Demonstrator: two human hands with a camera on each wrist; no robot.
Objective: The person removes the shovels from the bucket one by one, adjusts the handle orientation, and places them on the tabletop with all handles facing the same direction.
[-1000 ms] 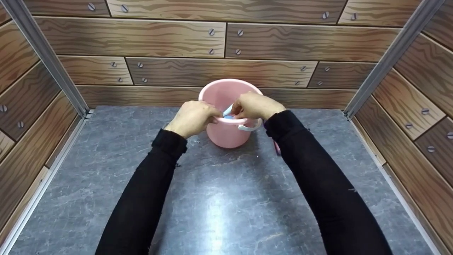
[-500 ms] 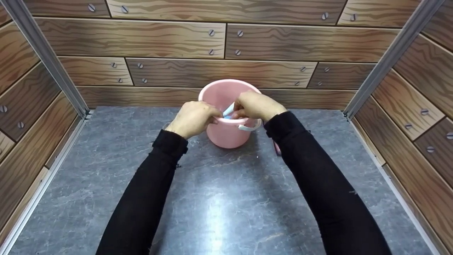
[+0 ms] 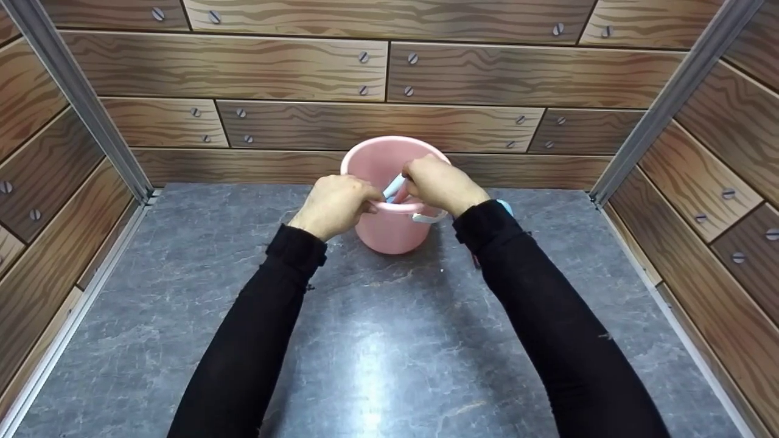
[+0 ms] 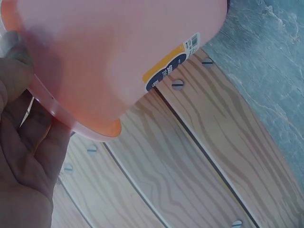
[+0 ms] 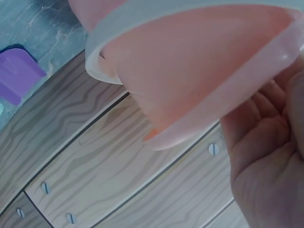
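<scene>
A pink bucket with a white handle stands upright on the floor by the back wall. My left hand grips its near rim, thumb on one side and fingers on the other, as the left wrist view shows. The right hand reaches over the rim into the bucket. A light blue stick slants up inside, its upper end right at those fingers, with a narrow pink shape beside it. Most of the right fingertips are hidden, so I cannot tell whether they hold anything.
A purple scoop-like piece lies on the floor to the bucket's right. Something light blue peeks out behind my right sleeve. Wood-patterned walls and metal corner posts enclose the grey marbled floor.
My right hand has shifted slightly and its fingertips show less. The pink shape inside the bucket and the light blue thing behind my right sleeve have come into sight. The left hand keeps its hold.
</scene>
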